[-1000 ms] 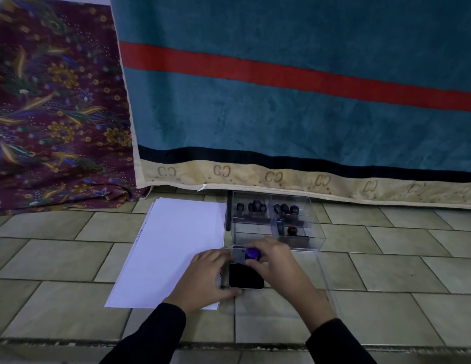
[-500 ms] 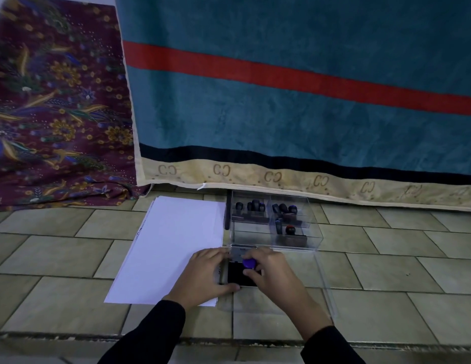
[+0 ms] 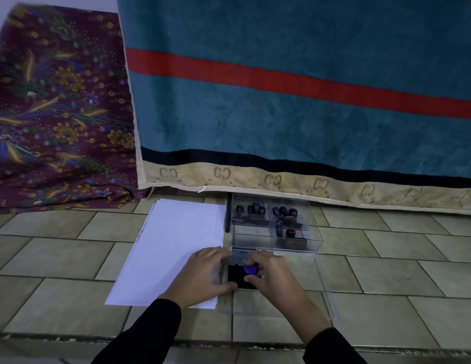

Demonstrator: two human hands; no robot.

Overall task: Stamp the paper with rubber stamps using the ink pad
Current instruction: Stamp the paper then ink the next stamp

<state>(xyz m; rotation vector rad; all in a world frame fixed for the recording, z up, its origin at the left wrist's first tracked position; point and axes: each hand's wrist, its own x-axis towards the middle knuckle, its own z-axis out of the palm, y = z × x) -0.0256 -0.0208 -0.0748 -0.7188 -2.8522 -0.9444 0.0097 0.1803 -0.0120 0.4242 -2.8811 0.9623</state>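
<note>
A white sheet of paper [image 3: 174, 243] lies on the tiled floor. To its right sits an open black ink pad [image 3: 238, 278] with its lid raised behind it. My right hand [image 3: 272, 278] grips a stamp with a purple knob [image 3: 250, 269] and holds it on the pad. My left hand [image 3: 205, 274] rests on the paper's lower right corner, fingers against the pad's left side. Behind the pad stands a clear plastic box [image 3: 312, 237] with several dark-handled stamps [image 3: 255, 208] in it.
A clear lid [image 3: 326, 292] lies on the floor under and right of the pad. A dark pen [image 3: 228, 214] lies between paper and box. A teal towel with a red stripe [image 3: 295, 106] hangs behind; a maroon patterned cloth [image 3: 58, 114] lies at left.
The right hand with the purple-knobbed stamp has shifted slightly over the pad. The left hand stays against the pad. The view has drifted a little.
</note>
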